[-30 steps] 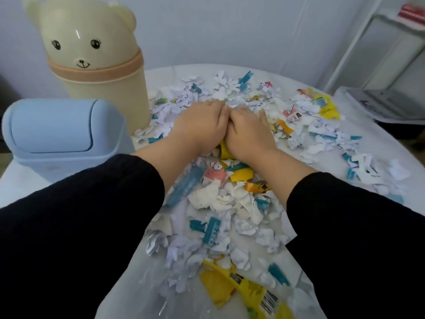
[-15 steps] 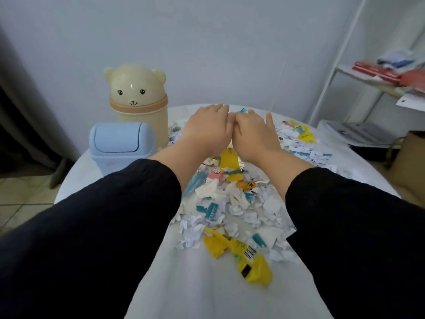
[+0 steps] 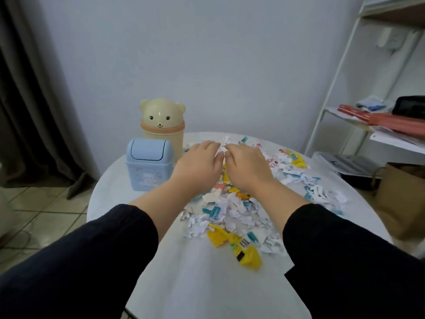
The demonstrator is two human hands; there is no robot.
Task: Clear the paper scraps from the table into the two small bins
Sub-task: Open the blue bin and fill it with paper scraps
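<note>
A heap of torn paper scraps (image 3: 239, 210), white with blue, yellow and orange bits, covers the middle and right of the round white table (image 3: 207, 284). My left hand (image 3: 200, 164) and my right hand (image 3: 246, 166) lie palm down side by side on the far part of the heap, fingers loosely bent over the scraps and a small gap between the hands. What lies under the palms is hidden. A blue swing-lid bin (image 3: 148, 164) stands at the table's left edge. A cream bear-shaped bin (image 3: 162, 125) stands just behind it. Both lids are closed.
A crumpled yellow wrapper (image 3: 248, 254) with a barcode lies at the near edge of the heap. A white shelf rack (image 3: 368, 116) with books stands to the right, a brown paper bag (image 3: 404, 199) below it. A dark curtain (image 3: 34, 111) hangs at the left.
The camera has pulled back and up, so more of the room shows. My hands, pressed together before, have parted slightly and reached farther over the heap.
</note>
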